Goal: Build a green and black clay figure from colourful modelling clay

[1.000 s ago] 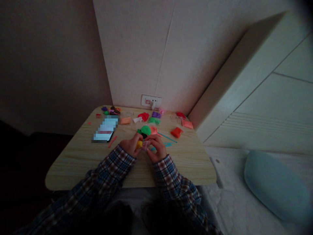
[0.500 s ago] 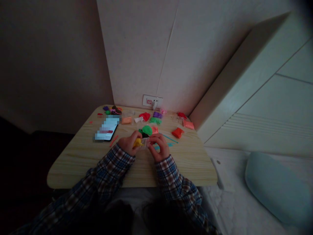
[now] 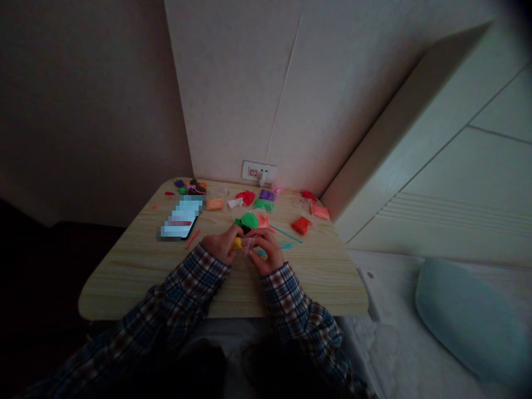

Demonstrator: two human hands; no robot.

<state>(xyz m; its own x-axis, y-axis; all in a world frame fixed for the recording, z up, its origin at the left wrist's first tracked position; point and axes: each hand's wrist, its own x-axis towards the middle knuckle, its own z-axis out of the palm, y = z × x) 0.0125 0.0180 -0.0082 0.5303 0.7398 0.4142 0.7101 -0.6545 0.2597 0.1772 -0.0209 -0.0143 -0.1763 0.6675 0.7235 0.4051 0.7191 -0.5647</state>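
Between my hands, above the front of the wooden table [image 3: 174,291], is a small clear plastic bag [image 3: 248,245] with yellow clay [image 3: 236,244] in it. My left hand [image 3: 220,245] is closed round the yellow end. The fingers of my right hand [image 3: 268,252] pinch the clear end of the bag. Just beyond lie a round green piece [image 3: 250,220], something black under it and a pink packet [image 3: 263,221]. Thin blue strips [image 3: 286,245] and a blue stick [image 3: 286,234] lie beside my right hand.
A phone [image 3: 182,217] with a lit screen lies at the left, near a thin red strip [image 3: 193,239]. Along the back are an orange packet [image 3: 215,204], a purple packet [image 3: 267,195] and several others. At right sits a red-orange packet [image 3: 301,225]. A wall socket [image 3: 258,172] is behind.
My right hand has shifted slightly left, closer to my left hand, and less of the yellow clay shows. Both hands still hold the bag.
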